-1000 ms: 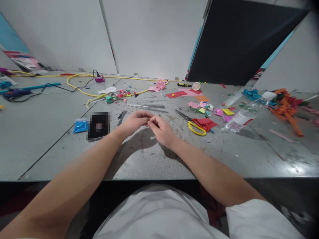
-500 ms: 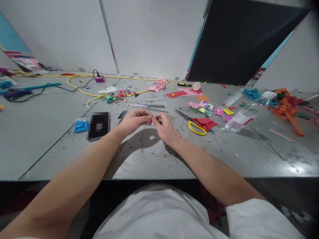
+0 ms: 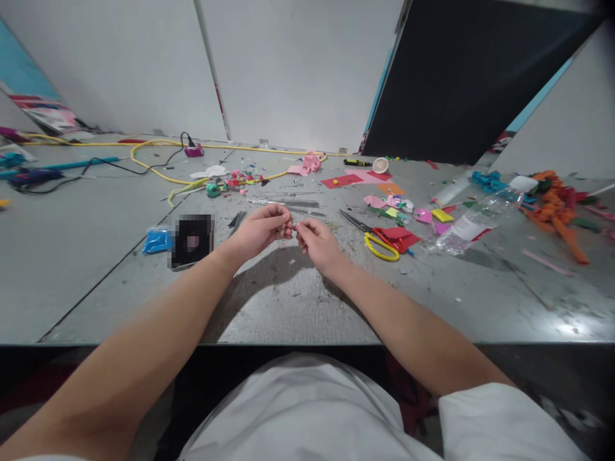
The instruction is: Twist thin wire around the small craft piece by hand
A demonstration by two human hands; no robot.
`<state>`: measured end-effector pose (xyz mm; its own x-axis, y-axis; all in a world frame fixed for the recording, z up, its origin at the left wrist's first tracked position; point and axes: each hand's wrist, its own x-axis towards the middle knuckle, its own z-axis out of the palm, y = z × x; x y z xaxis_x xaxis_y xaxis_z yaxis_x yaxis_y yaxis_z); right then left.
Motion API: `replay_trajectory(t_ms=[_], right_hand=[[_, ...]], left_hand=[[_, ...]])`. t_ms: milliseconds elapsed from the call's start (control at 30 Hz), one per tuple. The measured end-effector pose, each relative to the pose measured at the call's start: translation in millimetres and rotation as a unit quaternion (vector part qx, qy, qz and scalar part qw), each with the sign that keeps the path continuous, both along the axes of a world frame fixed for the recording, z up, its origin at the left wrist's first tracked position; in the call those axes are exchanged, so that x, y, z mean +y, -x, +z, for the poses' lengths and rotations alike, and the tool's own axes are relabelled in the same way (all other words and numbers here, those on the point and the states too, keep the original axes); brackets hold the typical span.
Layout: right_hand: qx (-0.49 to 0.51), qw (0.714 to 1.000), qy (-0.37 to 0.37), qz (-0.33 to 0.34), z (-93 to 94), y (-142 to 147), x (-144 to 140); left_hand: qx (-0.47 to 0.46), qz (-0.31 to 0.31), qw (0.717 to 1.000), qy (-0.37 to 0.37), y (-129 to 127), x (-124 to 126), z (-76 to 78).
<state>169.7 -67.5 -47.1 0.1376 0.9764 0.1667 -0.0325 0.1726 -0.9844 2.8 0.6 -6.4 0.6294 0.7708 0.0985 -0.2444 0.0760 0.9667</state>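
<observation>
My left hand (image 3: 264, 229) and my right hand (image 3: 317, 242) face each other over the middle of the grey table, fingertips close together. Each is closed in a pinch; whatever is between the fingers is too small to name. Just beyond them lies a bundle of thin wires (image 3: 300, 205). To the right of my right hand rest scissors (image 3: 380, 246) with a yellow and a red handle, a piece of red paper lying over the red one. A black, pixelated flat object (image 3: 191, 240) lies left of my left hand, with a blue packet (image 3: 156, 241) beside it.
A clear plastic bottle (image 3: 464, 234) lies on the right, near orange crumpled strips (image 3: 552, 205). Red paper (image 3: 341, 181) and pink scraps sit farther back. A yellow cable (image 3: 148, 163) loops along the back left, by a purple plug socket (image 3: 194, 150). White panels stand behind the table.
My hands have moved slightly apart, with a small gap now between the fingertips. A small loop seen below the left fingers earlier no longer shows clearly.
</observation>
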Motion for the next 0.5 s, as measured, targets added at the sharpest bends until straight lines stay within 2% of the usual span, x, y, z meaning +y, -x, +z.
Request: replay_trajectory(t_ms=[200,500], right_hand=[[0.092,0.993,0.063,0.038,2.2,-0.9,0.8],[0.044,0.996,0.062,0.049,7.7,1.6,-4.2]], left_hand=[[0.02,0.008,1.0,0.005,-1.1,-1.1,1.2],[0.11,0.01,0.993,-0.039,-2.4,-2.0,-3.3]])
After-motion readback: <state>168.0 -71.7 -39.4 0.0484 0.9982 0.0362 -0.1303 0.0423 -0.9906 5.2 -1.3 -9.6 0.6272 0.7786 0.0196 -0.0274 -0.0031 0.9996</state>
